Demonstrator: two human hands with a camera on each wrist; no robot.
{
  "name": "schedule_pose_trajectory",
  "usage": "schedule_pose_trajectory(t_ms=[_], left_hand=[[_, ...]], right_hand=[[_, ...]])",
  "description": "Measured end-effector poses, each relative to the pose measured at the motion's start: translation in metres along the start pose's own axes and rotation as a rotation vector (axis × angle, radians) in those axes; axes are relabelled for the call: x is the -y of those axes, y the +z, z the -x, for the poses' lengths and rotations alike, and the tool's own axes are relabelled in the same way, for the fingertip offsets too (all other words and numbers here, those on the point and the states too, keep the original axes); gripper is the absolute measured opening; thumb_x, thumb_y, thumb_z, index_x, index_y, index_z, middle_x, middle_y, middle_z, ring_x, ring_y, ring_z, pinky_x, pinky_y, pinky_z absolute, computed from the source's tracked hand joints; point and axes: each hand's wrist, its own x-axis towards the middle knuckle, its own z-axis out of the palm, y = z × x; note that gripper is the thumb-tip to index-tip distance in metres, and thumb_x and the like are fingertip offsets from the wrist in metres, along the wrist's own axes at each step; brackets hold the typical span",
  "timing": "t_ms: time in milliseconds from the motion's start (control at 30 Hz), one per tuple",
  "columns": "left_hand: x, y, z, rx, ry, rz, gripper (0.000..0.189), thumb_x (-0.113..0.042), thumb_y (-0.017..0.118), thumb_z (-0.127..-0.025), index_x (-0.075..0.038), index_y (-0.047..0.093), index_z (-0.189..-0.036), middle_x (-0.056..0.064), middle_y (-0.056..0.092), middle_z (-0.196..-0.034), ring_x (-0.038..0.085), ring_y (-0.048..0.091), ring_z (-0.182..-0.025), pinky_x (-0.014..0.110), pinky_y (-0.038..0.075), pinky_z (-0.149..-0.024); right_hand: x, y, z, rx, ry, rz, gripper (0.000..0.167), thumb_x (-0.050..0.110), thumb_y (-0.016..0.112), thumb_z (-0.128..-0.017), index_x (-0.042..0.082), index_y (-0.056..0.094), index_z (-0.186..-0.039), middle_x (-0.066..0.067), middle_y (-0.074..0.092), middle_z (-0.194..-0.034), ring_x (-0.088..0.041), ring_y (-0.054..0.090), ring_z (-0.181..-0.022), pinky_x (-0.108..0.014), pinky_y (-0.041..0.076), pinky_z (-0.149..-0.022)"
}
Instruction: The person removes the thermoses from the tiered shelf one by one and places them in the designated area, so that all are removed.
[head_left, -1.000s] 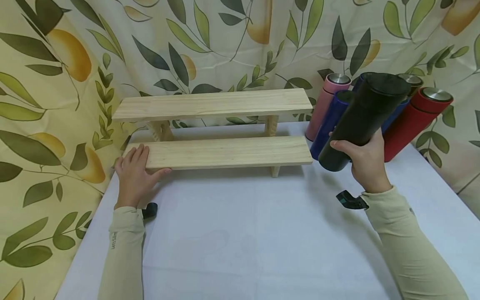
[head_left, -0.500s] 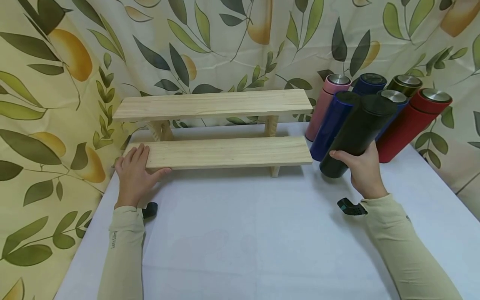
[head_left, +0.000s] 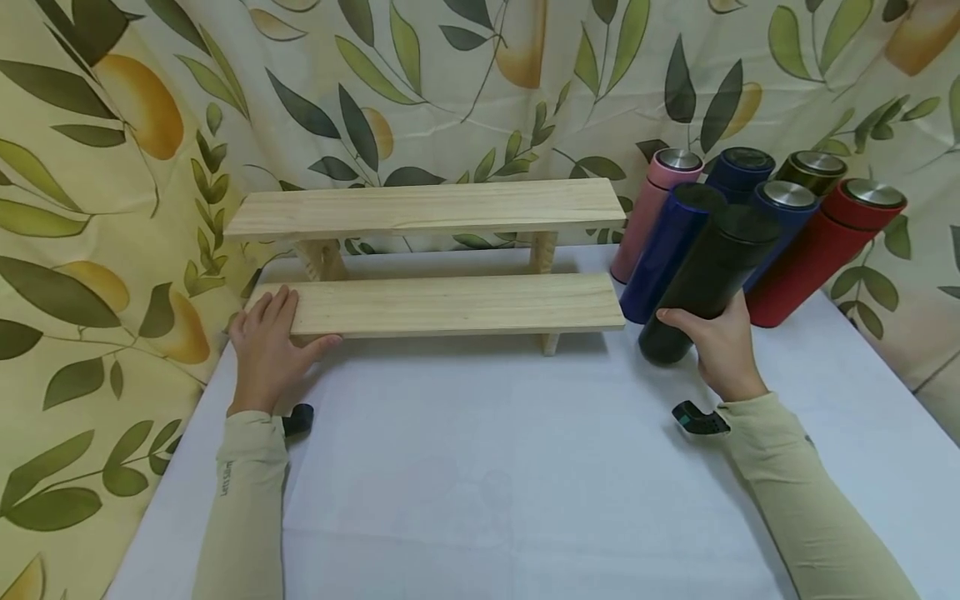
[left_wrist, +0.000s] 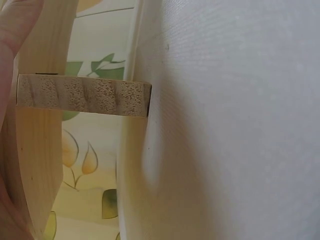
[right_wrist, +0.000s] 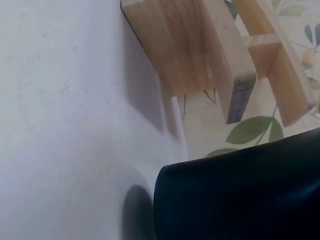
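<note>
In the head view my left hand rests on the left end of the lower board of a two-step wooden shelf. Its fingers lie straight across the top, and the thumb lies along the front edge. My right hand grips a black vacuum flask round its lower part, right of the shelf. In the right wrist view the base of the black flask is close to its shadow on the cloth; whether it touches the table I cannot tell.
Behind the black flask stand several others: a pink flask, a dark blue flask, a navy flask, a blue flask, an olive flask and a red flask. White cloth covers the table; a leaf-patterned curtain hangs behind.
My right hand has lowered the black flask toward the table and moved it slightly left, in front of the other flasks, uncovering the navy and blue ones. The left hand has stayed in place.
</note>
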Motion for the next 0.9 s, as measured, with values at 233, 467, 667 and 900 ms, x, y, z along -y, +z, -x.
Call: schedule_pose_trajectory(t_ms=[233, 467, 667, 900], left_hand=[[0.001, -0.002, 0.002, 0.013, -0.017, -0.002, 0.115, -0.075, 0.073, -0.088, 0.007, 0.039, -0.161, 0.028, 0.036, -0.167, 0.049, 0.028, -0.153, 0.069, 0.005, -0.120], [0.001, -0.001, 0.000, 0.015, -0.020, -0.002, 0.116, -0.077, 0.072, -0.087, 0.005, 0.039, -0.162, 0.026, 0.035, -0.168, 0.048, 0.027, -0.153, 0.069, 0.004, -0.121], [0.001, 0.001, -0.002, 0.009, -0.006, -0.004, 0.116, -0.078, 0.071, -0.087, 0.005, 0.040, -0.161, 0.026, 0.036, -0.168, 0.048, 0.028, -0.153, 0.068, 0.006, -0.120], [0.001, 0.000, -0.001, 0.007, -0.014, -0.006, 0.117, -0.079, 0.070, -0.087, 0.006, 0.040, -0.161, 0.026, 0.036, -0.168, 0.048, 0.028, -0.153, 0.068, 0.006, -0.121]], right_hand=[[-0.006, -0.005, 0.000, 0.006, 0.035, 0.046, 0.084, -0.012, 0.075, -0.092, 0.023, 0.037, -0.158, -0.004, 0.043, -0.158, -0.023, 0.045, -0.139, -0.032, 0.042, -0.115], [-0.012, -0.012, 0.003, -0.011, 0.060, 0.099, 0.085, -0.007, 0.078, -0.093, 0.025, 0.035, -0.160, -0.004, 0.043, -0.159, -0.021, 0.044, -0.139, -0.047, 0.028, -0.125], [-0.012, -0.016, 0.005, -0.041, 0.072, 0.105, 0.083, -0.005, 0.079, -0.094, 0.025, 0.034, -0.158, -0.001, 0.043, -0.156, -0.019, 0.044, -0.137, -0.030, 0.038, -0.117], [-0.016, -0.018, 0.005, 0.008, 0.051, 0.148, 0.087, -0.005, 0.077, -0.095, 0.027, 0.030, -0.161, -0.003, 0.039, -0.160, -0.020, 0.040, -0.140, -0.050, 0.021, -0.127]])
